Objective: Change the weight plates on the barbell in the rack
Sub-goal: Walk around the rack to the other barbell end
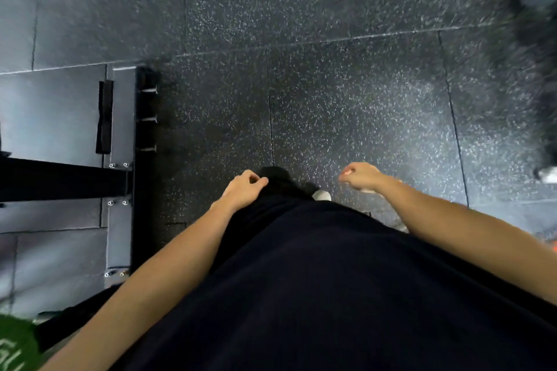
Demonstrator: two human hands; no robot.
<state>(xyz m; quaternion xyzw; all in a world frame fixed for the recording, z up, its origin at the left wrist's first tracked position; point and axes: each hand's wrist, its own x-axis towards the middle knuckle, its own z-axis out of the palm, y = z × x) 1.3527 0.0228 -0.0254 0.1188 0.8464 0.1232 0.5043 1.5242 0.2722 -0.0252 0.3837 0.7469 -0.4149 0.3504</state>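
I look straight down at my own body in dark clothes. My left hand [244, 190] hangs in front of my left thigh with its fingers loosely curled and nothing in it. My right hand [360, 176] hangs out to the right, also loosely curled and holding nothing. No barbell shows in this view. A green plate [15, 343] with white lettering sticks in at the bottom left corner. The black base of the rack [60, 179] lies on the floor at the left.
Black speckled rubber floor tiles [331, 84] fill the middle and top. A grey platform [51, 117] with a bolted metal edge sits at the left. A blurred dark shape [539, 9] stands at the far right edge. The toe of my white shoe [322, 195] shows below.
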